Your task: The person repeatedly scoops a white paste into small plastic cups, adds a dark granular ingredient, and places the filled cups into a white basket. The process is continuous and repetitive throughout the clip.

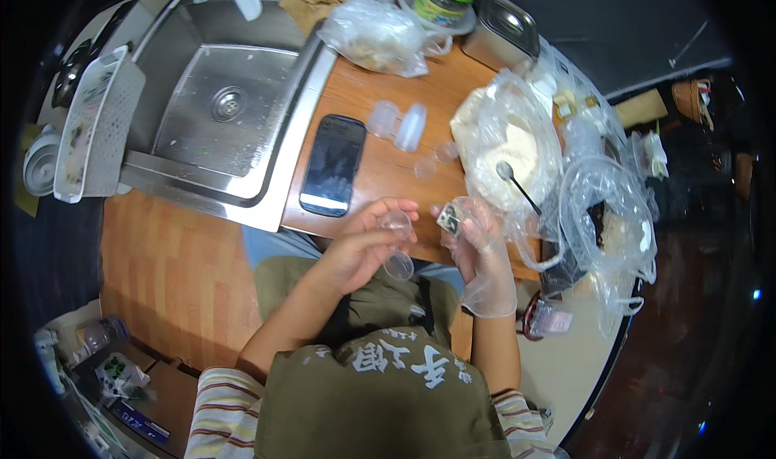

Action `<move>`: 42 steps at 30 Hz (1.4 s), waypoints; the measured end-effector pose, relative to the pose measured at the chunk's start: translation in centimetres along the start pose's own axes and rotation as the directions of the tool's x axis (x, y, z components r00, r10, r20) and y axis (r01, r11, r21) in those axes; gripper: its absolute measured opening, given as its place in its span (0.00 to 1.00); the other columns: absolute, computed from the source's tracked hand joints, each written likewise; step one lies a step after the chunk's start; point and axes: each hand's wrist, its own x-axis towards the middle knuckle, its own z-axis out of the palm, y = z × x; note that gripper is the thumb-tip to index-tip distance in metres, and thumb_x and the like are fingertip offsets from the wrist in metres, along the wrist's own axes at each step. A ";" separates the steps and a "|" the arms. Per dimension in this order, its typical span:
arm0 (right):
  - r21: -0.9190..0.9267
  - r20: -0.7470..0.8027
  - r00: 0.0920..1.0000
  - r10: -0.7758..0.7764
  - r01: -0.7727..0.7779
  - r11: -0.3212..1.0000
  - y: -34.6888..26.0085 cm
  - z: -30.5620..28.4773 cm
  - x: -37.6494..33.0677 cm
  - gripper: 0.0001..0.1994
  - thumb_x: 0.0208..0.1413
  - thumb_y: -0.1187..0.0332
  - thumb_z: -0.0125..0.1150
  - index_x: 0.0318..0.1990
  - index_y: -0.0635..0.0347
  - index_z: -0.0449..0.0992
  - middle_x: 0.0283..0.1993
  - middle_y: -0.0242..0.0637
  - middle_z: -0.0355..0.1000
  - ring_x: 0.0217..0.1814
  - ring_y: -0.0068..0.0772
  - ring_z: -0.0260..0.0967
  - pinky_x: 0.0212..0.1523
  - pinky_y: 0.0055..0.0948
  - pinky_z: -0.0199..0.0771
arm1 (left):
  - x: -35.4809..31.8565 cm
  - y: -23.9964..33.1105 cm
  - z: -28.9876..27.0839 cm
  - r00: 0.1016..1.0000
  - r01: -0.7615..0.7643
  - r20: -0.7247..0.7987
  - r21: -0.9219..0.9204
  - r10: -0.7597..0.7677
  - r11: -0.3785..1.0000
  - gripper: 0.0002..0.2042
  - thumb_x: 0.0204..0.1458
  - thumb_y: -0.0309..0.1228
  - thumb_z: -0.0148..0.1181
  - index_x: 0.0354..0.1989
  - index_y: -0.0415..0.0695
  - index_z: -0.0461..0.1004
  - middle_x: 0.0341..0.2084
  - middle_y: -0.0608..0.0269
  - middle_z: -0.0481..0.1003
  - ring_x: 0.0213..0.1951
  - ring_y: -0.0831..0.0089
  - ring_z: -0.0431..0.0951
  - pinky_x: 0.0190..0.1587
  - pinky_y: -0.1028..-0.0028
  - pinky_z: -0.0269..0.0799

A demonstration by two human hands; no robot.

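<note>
My bare left hand (357, 255) is closed around a small clear plastic cup (398, 266); part of the cup sits behind my fingers. A thin transparent glove covers my right hand (482, 245). Its fingertips pinch a small white piece with dark patches (449, 219), perhaps food, its kind unclear. Both hands are over the near edge of the wooden counter (380, 176), a short gap apart. Beyond my left hand lies a dark smartphone (333, 166). Further back are clear plastic cups (411, 128) and small clear discs (426, 167).
A steel sink (194, 148) is at the left, with a white basket (95, 132) beside it. On the right are an open bag of pale powder (517, 152) holding a black-handled spoon (518, 187) and another plastic bag (608, 216). At the back stands a green-lidded jar (444, 1).
</note>
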 end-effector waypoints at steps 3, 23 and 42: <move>-0.013 -0.041 0.999 0.034 -0.034 0.999 0.7 0.7 0.1 0.22 0.57 0.66 0.69 0.56 0.64 0.71 0.45 0.38 0.73 0.41 0.22 0.66 0.38 0.21 0.66 | -1.0 0.7 -0.3 0.999 -0.040 0.023 0.035 0.039 0.999 0.20 0.59 0.25 0.58 0.59 0.39 0.66 0.50 0.61 0.71 0.47 0.72 0.74 0.50 0.74 0.67; -0.290 0.551 0.761 0.341 -0.208 0.934 6.5 29.6 9.9 0.27 0.63 0.65 0.60 0.65 0.70 0.63 0.61 0.41 0.68 0.63 0.35 0.68 0.67 0.29 0.66 | -16.3 5.8 -8.1 0.835 -0.453 -0.272 0.153 0.479 0.878 0.25 0.60 0.25 0.60 0.66 0.42 0.63 0.51 0.58 0.72 0.44 0.75 0.74 0.47 0.77 0.70; -0.647 -0.269 0.832 -0.485 0.217 0.731 -4.8 -1.6 -2.1 0.10 0.64 0.68 0.61 0.48 0.65 0.77 0.44 0.35 0.77 0.42 0.21 0.73 0.47 0.25 0.75 | -2.4 2.0 1.4 0.996 -0.084 -0.015 0.127 0.087 0.988 0.21 0.63 0.34 0.58 0.60 0.36 0.65 0.50 0.51 0.75 0.47 0.70 0.76 0.53 0.71 0.72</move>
